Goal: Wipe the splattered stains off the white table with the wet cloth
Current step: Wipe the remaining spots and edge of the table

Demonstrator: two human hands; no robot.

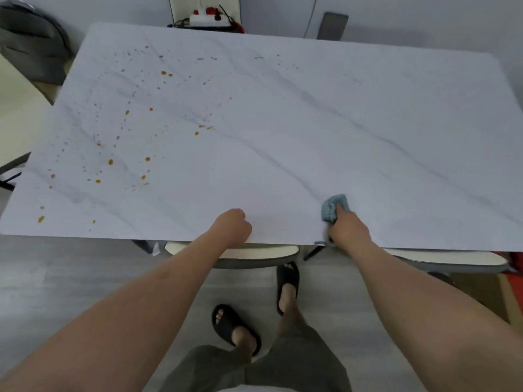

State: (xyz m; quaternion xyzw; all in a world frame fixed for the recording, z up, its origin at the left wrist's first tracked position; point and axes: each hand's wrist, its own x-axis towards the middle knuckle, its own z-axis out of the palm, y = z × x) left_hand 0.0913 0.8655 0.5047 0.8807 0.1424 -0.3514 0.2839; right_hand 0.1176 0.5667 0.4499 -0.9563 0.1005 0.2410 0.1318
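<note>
near marbled table (pixel 283 123) edge: right hand (pixel 349 232) grip clutches crumpled blue cloth (pixel 334 207); left hand (pixel 233 226) fisted, empty.

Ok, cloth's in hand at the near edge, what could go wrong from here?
1. The stains lie far left, while the right hand grips the cloth on the right; a long cross-reach may miss the far specks.
2. The cloth is bunched small, so it could smear the orange drops rather than lift them.
3. The left hand rests fisted on the table edge; leaning may shift it.
</note>
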